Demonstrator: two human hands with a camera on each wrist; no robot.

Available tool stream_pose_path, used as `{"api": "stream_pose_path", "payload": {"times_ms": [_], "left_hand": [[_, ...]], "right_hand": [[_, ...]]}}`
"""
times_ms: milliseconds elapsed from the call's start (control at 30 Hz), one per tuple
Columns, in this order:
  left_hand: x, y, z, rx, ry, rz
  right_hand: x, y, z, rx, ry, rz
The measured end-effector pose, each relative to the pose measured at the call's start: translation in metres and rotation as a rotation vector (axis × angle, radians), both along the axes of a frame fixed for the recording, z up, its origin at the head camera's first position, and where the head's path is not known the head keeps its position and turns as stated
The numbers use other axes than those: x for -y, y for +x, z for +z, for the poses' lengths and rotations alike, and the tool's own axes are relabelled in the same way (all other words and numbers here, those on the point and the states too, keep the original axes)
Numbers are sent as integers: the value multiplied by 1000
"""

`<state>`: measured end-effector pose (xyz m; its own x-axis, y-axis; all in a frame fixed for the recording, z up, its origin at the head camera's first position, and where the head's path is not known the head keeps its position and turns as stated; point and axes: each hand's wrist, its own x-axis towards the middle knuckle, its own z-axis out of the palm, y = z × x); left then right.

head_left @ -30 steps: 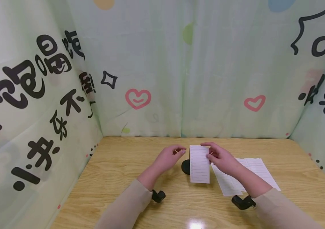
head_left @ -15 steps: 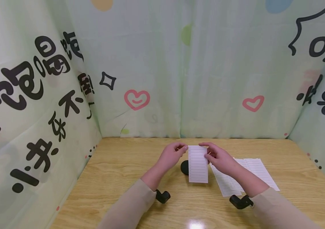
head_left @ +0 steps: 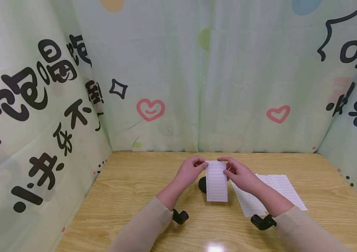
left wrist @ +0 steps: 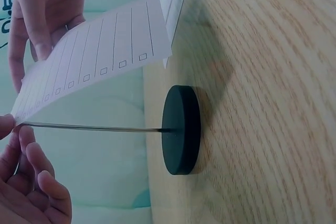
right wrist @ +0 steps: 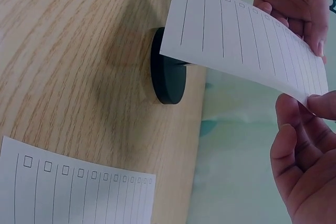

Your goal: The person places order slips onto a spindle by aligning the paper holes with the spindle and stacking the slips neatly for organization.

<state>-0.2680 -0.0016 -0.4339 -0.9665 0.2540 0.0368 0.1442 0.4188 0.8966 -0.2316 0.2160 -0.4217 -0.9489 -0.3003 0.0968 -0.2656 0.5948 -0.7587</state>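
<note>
A narrow white checklist sheet (head_left: 217, 183) with ruled lines and small boxes hangs between my hands. My left hand (head_left: 189, 171) pinches its upper left corner between thumb and fingers. On the opposite edge, near the top, my right hand (head_left: 241, 175) grips it with thumb and fingers. Behind the sheet stands a holder with a round black base (left wrist: 181, 129) and a thin upright metal rod (left wrist: 94, 127). The rod's upper end meets the sheet's top edge by the left fingertips; its tip is hidden there. The sheet's lower end sticks out away from the rod.
More lined white sheets (head_left: 286, 190) lie overlapping on the wooden table (head_left: 128, 185) to the right, partly under the right forearm. A printed curtain (head_left: 178, 70) closes off the back and sides. Black wrist cameras (head_left: 180, 217) jut from both sleeves.
My left hand has moved right, from apart to pinching the sheet's upper left corner. The right hand keeps its grip, and the sheet has shifted slightly left.
</note>
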Motion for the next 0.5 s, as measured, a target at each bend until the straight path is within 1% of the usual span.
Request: {"api": "stream_pose_path", "payload": {"times_ms": [500], "left_hand": [[-2,1,3,-12,-24,0]], "right_hand": [[2,0,0,-12,2,-2]]}}
